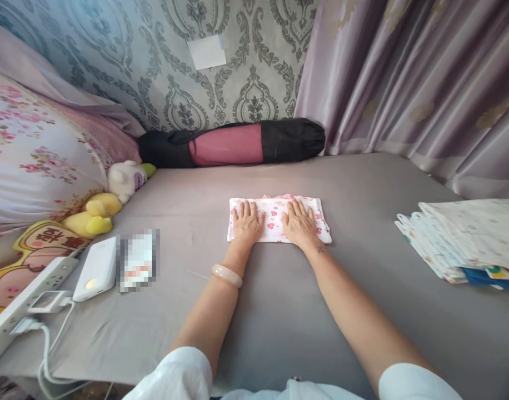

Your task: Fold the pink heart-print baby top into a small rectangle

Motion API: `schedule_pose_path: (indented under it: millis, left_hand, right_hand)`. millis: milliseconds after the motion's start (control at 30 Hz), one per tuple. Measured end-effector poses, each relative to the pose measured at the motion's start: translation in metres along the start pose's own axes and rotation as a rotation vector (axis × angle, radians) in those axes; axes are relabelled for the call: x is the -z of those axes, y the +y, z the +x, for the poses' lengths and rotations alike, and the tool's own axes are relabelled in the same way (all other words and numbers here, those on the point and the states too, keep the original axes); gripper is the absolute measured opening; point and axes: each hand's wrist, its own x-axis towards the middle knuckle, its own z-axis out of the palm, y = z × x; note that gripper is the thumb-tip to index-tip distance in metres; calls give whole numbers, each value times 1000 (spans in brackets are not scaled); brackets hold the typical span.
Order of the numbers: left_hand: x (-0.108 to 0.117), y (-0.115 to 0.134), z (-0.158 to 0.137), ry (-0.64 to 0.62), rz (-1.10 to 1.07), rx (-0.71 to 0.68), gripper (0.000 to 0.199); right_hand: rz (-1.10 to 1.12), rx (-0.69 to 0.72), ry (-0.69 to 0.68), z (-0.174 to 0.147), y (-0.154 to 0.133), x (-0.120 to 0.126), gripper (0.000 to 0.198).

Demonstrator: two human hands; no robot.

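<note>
A folded white cloth with pink and red heart prints (pixel 273 226) lies flat on the grey sheet, a bit of pink showing along its far edge. My left hand (pixel 248 223) presses flat on its left part, fingers spread. On its right part rests my right hand (pixel 299 223), palm down and fingers apart. Neither hand grips the cloth. A pale bangle (pixel 226 275) circles my left forearm.
Folded cloths (pixel 467 239) are stacked at the right. Leftward are a power strip (pixel 33 303) with cables, a white power bank (pixel 96 269), a blurred-out item (pixel 138 261) and plush toys (pixel 94 214). A black-and-pink mesh bag (pixel 229 144) lies along the wall.
</note>
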Motion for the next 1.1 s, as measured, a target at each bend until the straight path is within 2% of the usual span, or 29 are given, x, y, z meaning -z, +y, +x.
schedule_pose_path:
  millis: [233, 400, 600, 767, 933, 1100]
  left_hand:
    - [1, -1, 1, -14, -18, 6, 63]
    - [5, -5, 1, 0, -47, 115, 64]
    - [6, -7, 0, -37, -51, 137, 65]
    - [11, -8, 1, -44, -71, 143, 63]
    - [16, -20, 5, 52, -102, 234, 61]
    - [9, -31, 5, -94, -107, 222, 63]
  right_hand:
    - [10, -16, -2, -1, 2, 4, 57]
    - [-4, -109, 83, -2, 10, 3, 58]
    - [14, -130, 72, -1, 14, -2, 57]
    - [28, -136, 45, -1, 14, 4, 58]
    - [-1, -222, 119, 0, 28, 11, 59]
    - [54, -297, 36, 0, 39, 9, 61]
